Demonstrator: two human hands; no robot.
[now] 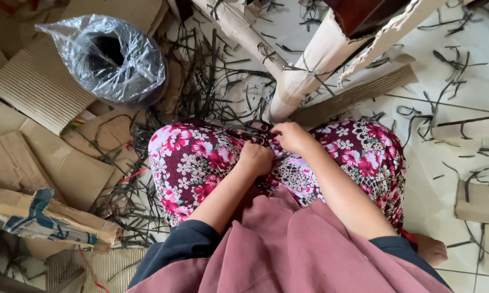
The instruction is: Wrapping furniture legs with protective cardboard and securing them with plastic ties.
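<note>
The person sits low on the floor, knees drawn up under a floral skirt of pink, red and white (201,163), with a dusty-rose cloth (288,244) spread over the lap. Both hands meet between the knees. The left hand (255,158) is clenched into a fist, and the right hand (292,137) is curled with its fingers tucked down, both closed around a tangle of thin dark strapping strips (255,130) that lies on the skirt at the foot of a cardboard-wrapped furniture leg (309,70). That leg slants up and away from the knees, bound in pale brown corrugated card with dark strap tied round it; a second wrapped leg (244,32) runs off to the upper left.

To the left, near the top, a roll wrapped in clear crinkled plastic film (111,57) lies with its dark hollow core facing up, resting on a sheet of ribbed corrugated cardboard (35,87). Flat brown cardboard pieces (65,168) lie below it, and at the lower left a crumpled brown cardboard tube with a blue and white printed patch (43,217) lies across them. The print is too creased to make out.

The floor is pale glazed tile (450,92), littered with dark strap offcuts (212,81), thickest around the roll and the legs. Small cardboard scraps (480,203) lie at the right edge.
</note>
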